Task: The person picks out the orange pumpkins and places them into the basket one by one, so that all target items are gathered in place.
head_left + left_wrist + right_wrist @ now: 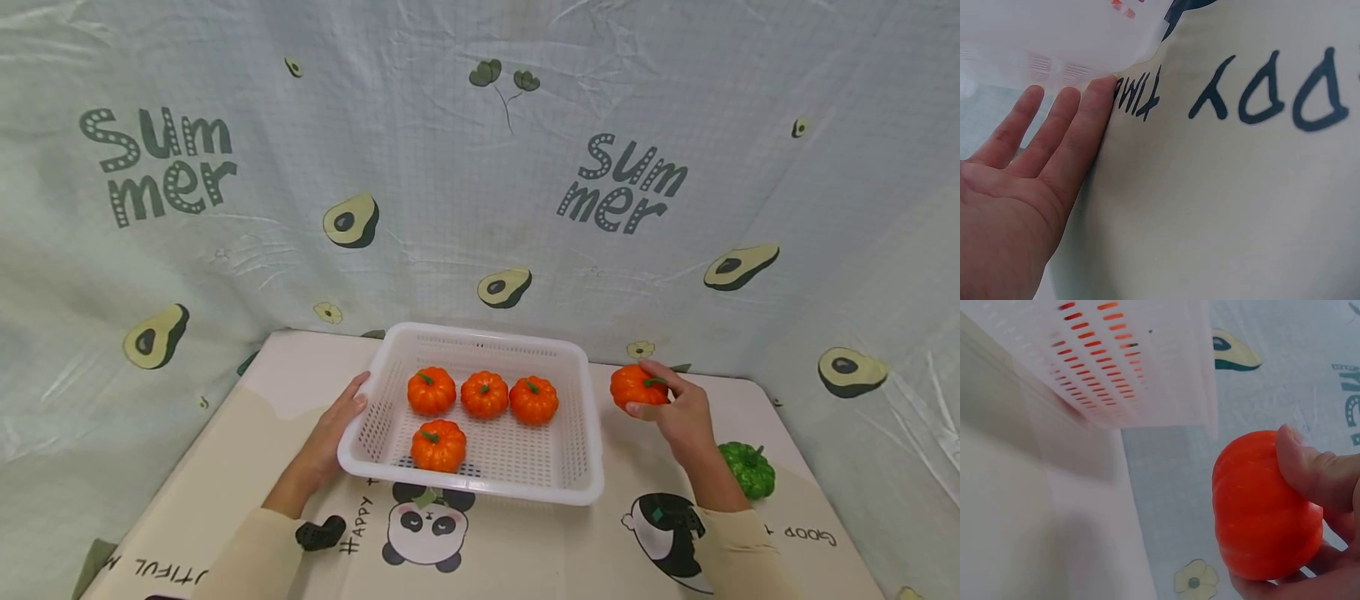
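Observation:
A white perforated plastic basket (480,484) stands on the table, holding several orange mini pumpkins such as the near-left one (438,447). My left hand (327,437) lies along the basket's left side. In the left wrist view its straight fingers (1075,125) reach to the basket wall. Right of the basket, my right hand (688,417) grips another orange pumpkin (633,387) with a green stem. The right wrist view has the thumb (1319,472) over one side of that pumpkin (1260,512) and fingers beneath it, just apart from the basket wall (1166,369).
A green pumpkin (748,471) sits on the table by the right forearm. The light tabletop (540,550) carries panda prints and lettering. Behind it hangs a pale curtain (420,158) printed with avocados.

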